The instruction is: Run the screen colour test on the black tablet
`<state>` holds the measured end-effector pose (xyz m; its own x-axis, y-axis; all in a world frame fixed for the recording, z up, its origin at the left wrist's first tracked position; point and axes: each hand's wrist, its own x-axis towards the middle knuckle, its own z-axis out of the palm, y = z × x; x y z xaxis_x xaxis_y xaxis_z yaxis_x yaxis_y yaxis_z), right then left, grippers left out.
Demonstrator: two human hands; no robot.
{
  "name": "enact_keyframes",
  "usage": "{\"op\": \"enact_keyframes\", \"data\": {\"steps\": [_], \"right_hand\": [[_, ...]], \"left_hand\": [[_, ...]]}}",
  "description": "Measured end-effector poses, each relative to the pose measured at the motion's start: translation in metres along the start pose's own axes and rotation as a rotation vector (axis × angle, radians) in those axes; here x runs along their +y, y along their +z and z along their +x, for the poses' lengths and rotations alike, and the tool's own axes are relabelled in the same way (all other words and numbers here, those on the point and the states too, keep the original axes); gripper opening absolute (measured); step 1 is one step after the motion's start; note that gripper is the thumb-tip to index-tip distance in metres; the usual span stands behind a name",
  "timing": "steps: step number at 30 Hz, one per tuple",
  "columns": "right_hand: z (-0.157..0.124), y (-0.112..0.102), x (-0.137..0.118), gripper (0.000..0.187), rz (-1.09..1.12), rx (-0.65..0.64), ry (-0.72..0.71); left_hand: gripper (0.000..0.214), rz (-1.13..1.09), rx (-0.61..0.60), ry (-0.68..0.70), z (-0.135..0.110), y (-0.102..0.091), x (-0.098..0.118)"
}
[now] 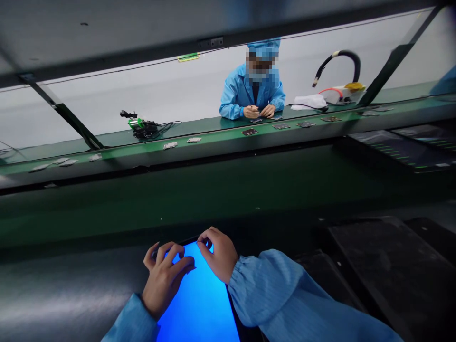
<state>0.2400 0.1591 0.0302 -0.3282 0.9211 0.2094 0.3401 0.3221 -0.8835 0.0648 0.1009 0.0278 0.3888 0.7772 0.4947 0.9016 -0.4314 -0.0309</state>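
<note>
A brightly lit blue screen with a dark edge lies in front of me, its near end cut off by the frame. Over its far left corner is my left hand, fingers bent and apart, thumb stretched across the lit surface. Nothing shows in its grasp. My right hand is at the far right corner of the screen, thumb and forefinger pinched together. Whatever may be between those fingertips is too small to make out.
Beyond a green belt, small flat parts line a raised ledge. A co-worker in blue bends over the far bench. Dark trays lie at my right; striped panels lie farther back. A shelf hangs overhead.
</note>
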Motion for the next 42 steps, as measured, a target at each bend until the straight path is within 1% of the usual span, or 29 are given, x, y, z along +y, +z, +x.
{"op": "enact_keyframes", "data": {"steps": [6, 7, 10, 12, 14, 16, 19, 26, 31, 34, 36, 39, 42], "right_hand": [[0.000, 0.001, 0.001, 0.014, -0.006, 0.005, -0.014], [0.000, 0.001, 0.001, 0.015, -0.007, 0.007, -0.015], [0.001, 0.002, 0.001, 0.016, -0.010, 0.011, -0.011], [0.001, 0.002, 0.002, 0.016, -0.012, 0.007, -0.010], [0.001, 0.002, 0.002, 0.015, -0.015, 0.004, -0.010], [0.001, 0.002, 0.001, 0.015, -0.017, 0.002, -0.009], [0.000, 0.003, 0.000, 0.016, -0.021, -0.005, -0.002], [-0.001, 0.001, -0.002, 0.013, -0.031, -0.038, 0.024], [-0.001, 0.000, -0.002, 0.010, -0.035, -0.044, 0.041], [-0.001, -0.001, -0.002, 0.011, -0.035, -0.049, 0.046], [-0.001, -0.001, -0.004, 0.011, -0.037, -0.054, 0.051], [-0.001, -0.002, -0.006, 0.009, -0.036, -0.060, 0.056], [-0.001, -0.002, -0.007, 0.009, -0.037, -0.060, 0.052]], "left_hand": [[0.017, 0.019, -0.095, -0.021, -0.001, 0.004, 0.005], [0.017, 0.013, -0.093, -0.031, -0.002, 0.005, 0.005], [0.019, -0.025, -0.006, -0.058, -0.006, 0.007, 0.003], [0.016, 0.000, 0.056, -0.038, -0.010, 0.006, 0.000], [0.014, 0.053, 0.077, -0.003, -0.013, 0.005, -0.005], [0.017, 0.072, 0.060, 0.011, -0.015, 0.004, -0.008], [0.010, 0.053, 0.004, 0.037, -0.014, 0.003, -0.011], [0.016, 0.039, -0.014, 0.116, -0.008, 0.003, -0.012], [0.019, 0.038, -0.110, 0.123, 0.000, 0.004, -0.007], [0.019, 0.024, -0.144, 0.105, 0.000, 0.006, -0.004], [0.018, 0.017, -0.122, 0.084, -0.004, 0.009, -0.005], [0.011, 0.003, -0.055, 0.025, -0.013, 0.012, -0.012], [0.017, -0.017, -0.023, 0.017, -0.020, 0.012, -0.020]]}}
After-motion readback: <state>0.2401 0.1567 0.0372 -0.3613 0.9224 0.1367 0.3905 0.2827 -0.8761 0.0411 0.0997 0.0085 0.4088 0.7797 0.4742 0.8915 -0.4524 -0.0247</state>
